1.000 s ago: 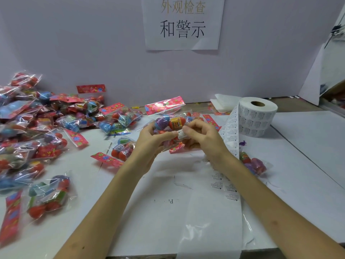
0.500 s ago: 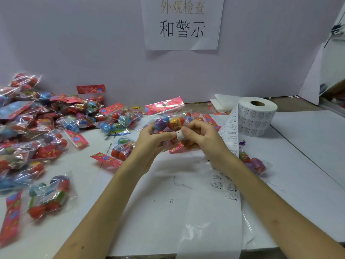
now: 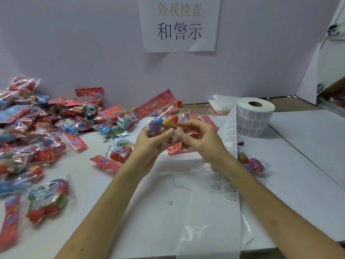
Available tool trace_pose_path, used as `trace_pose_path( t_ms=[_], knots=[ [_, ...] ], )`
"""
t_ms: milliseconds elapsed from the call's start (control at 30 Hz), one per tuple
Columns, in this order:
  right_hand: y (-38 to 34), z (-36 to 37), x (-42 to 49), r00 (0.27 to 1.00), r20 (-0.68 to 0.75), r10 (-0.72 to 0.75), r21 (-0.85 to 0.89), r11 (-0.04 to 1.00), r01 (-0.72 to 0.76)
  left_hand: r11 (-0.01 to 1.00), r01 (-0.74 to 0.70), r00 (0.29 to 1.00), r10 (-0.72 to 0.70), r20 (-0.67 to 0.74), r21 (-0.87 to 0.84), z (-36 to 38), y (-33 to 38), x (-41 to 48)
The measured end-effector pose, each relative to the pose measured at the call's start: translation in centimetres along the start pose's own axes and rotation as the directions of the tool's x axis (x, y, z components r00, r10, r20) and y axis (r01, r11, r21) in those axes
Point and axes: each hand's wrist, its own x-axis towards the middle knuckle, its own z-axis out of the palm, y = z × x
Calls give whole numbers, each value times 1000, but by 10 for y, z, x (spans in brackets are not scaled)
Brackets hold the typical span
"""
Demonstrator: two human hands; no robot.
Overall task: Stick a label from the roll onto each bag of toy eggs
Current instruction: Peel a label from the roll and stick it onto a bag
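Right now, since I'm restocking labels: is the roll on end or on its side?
On end: the label roll stands with its core hole facing up.

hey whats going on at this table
A person is labelling bags of toy eggs. The left hand and right hand grip one bag of toy eggs above the table, thumbs meeting on a small white label. The label roll stands to the right, its strip trailing toward the person. A pile of bags lies on the left.
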Motion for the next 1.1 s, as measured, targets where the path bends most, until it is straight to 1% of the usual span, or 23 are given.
trace_pose_path(
  t_ms=[67, 100, 133, 200, 267, 333, 400, 433, 500, 533, 567, 600, 633, 667, 700, 733, 800, 900, 967, 1033, 1100],
  knots=[
    [0, 8, -5, 985, -91, -143, -83, 987, 136, 998, -16, 1000, 16, -2, -63, 0, -2, 0],
    [0, 13, -8, 960, -131, -246, -162, 961, 224, 996, -8, 1000, 8, 7, -90, 0, -3, 0],
    [0, 18, -10, 924, -144, -355, -243, 918, 314, 994, 12, 1000, -9, 29, -106, 1, -4, 0],
    [1, 24, -15, 851, -96, -516, -363, 814, 453, 990, 60, 993, -46, 112, -126, 1, -7, 0],
    [1, 28, -18, 822, 21, -569, -405, 747, 528, 971, 107, 985, -74, 156, -216, 1, -8, 0],
    [0, 32, -21, 818, 143, -558, -419, 714, 560, 931, 160, 981, -113, 156, -329, 3, -10, 0],
    [0, 35, -24, 821, 200, -535, -407, 717, 566, 917, 191, 979, -154, 130, -349, 2, -11, -1],
    [0, 35, -23, 826, 211, -523, -392, 729, 562, 921, 192, 978, -153, 140, -340, 1, -11, -2],
    [0, 34, -22, 840, 197, -505, -372, 754, 541, 919, 192, 976, -142, 166, -343, 2, -10, -3],
    [-1, 33, -21, 851, 161, -500, -365, 771, 522, 916, 182, 976, -125, 177, -357, 3, -9, -3],
    [-3, 33, -21, 873, 109, -475, -330, 811, 483, 922, 154, 979, -95, 178, -356, 3, -9, -1],
    [-5, 31, -20, 905, 43, -423, -257, 871, 419, 939, 109, 985, -57, 164, -327, 3, -9, 0],
    [-9, 29, -19, 943, -20, -332, -137, 935, 326, 964, 58, 993, -27, 119, -261, 1, -9, 1],
    [-11, 26, -16, 972, -59, -228, -15, 974, 227, 981, 19, 997, -4, 77, -193, -1, -9, 2],
    [-11, 21, -14, 987, -80, -138, 68, 987, 143, 991, -14, 999, 19, 44, -130, -5, -9, 4],
    [-10, 15, -10, 992, -96, -82, 93, 992, 91, 996, -24, 999, 27, 24, -88, -8, -9, 5],
    [-8, 5, -4, 994, -107, -19, 100, 995, 30, 999, -30, 1000, 30, 9, -37, -10, -7, 5],
    [-7, -3, 2, 992, -117, 55, 150, 988, -37, 999, -33, 999, 34, 24, -31, -5, -5, 4],
    [-6, -8, 5, 987, -136, 88, 152, 986, -68, 999, -41, 999, 42, 31, -19, -3, -6, 4],
    [-5, -15, 7, 978, -135, 157, 146, 980, -137, 999, -38, 999, 38, 24, -6, -3, -6, 3],
    [-7, -20, 8, 974, -121, 189, 124, 977, -174, 997, -51, 999, 50, 9, 54, -4, -6, 3]
  ],
)
